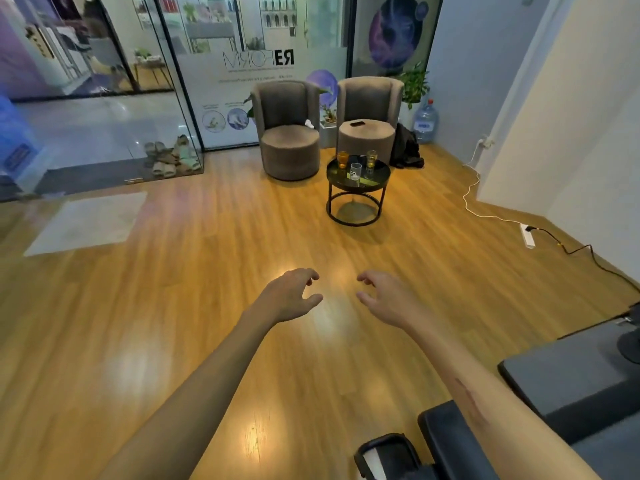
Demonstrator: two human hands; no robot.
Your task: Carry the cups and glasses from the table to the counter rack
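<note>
Our left hand (294, 294) and right hand (384, 296) hang loose, holding nothing. At one o'clock, glasses (356, 169) stand on the table (377, 181).

A small round black desk (358, 183) on a ring frame carries three upright glasses: an amber-tinted glass (342, 159) at its far left edge, a stemmed clear glass (371, 160) far right, a clear tumbler (355, 171) near the centre

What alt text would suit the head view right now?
Both bare hands, left and right, reach forward empty over a wooden floor toward a distant round black metal side table holding three glasses: amber, clear, and yellowish. Two grey armchairs stand behind it.
</note>
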